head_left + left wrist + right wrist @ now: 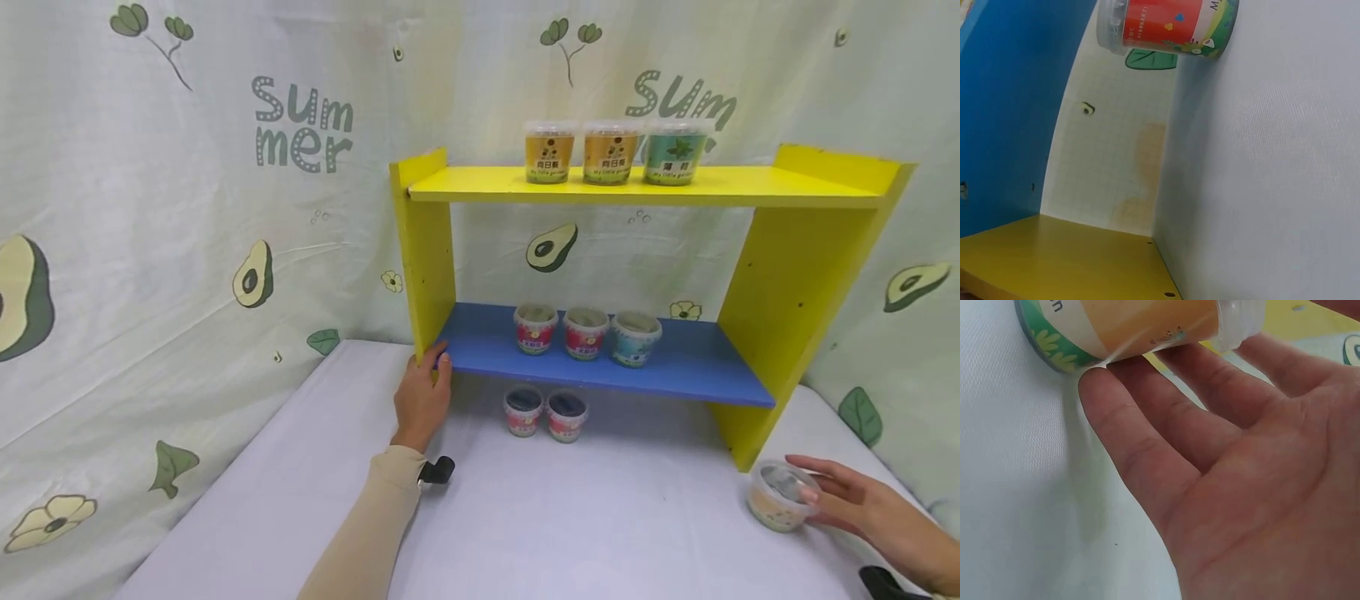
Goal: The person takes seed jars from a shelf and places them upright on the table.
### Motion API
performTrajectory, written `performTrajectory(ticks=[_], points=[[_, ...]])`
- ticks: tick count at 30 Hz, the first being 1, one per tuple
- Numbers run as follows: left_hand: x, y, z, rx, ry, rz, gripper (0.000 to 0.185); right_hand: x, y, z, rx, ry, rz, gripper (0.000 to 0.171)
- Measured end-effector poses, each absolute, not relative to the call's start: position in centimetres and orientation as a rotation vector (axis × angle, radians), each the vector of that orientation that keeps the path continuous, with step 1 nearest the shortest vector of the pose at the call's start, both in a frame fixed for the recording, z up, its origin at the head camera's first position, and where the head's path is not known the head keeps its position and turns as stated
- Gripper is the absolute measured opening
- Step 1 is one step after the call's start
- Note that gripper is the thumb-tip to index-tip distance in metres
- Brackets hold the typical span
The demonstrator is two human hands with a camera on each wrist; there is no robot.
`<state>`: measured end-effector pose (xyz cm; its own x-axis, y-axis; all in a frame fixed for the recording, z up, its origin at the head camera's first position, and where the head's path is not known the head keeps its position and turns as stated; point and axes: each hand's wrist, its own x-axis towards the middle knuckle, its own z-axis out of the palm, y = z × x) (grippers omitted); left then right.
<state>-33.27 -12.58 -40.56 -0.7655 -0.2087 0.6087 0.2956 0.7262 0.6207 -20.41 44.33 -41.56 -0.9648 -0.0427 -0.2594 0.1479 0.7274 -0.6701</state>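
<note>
At lower right, the right grip pinches an orange-labelled cup as the left grip clasps the yellow-and-blue shelf near centre.

Orange-labelled cup cropped by right wrist view's top edge.

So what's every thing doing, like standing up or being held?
Shelf: standing upright.
Left hand: touching the shelf's left side.
Orange cup: held; can't tell if it's lifted.
Right hand: fingers and thumb around the orange cup.
Three top cups: upright.
Three middle cups: upright.
Two bottom cups: upright on the table.
Cloth: hanging.
</note>
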Motion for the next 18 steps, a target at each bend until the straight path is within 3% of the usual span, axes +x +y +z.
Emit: performTrajectory(ticks=[18], points=[[-33.28, -12.27, -40.57, -0.039, -2.224, -0.996, 0.042, -20.57, 44.51, -41.23, 0.147, 2.659, -1.177, 0.091]])
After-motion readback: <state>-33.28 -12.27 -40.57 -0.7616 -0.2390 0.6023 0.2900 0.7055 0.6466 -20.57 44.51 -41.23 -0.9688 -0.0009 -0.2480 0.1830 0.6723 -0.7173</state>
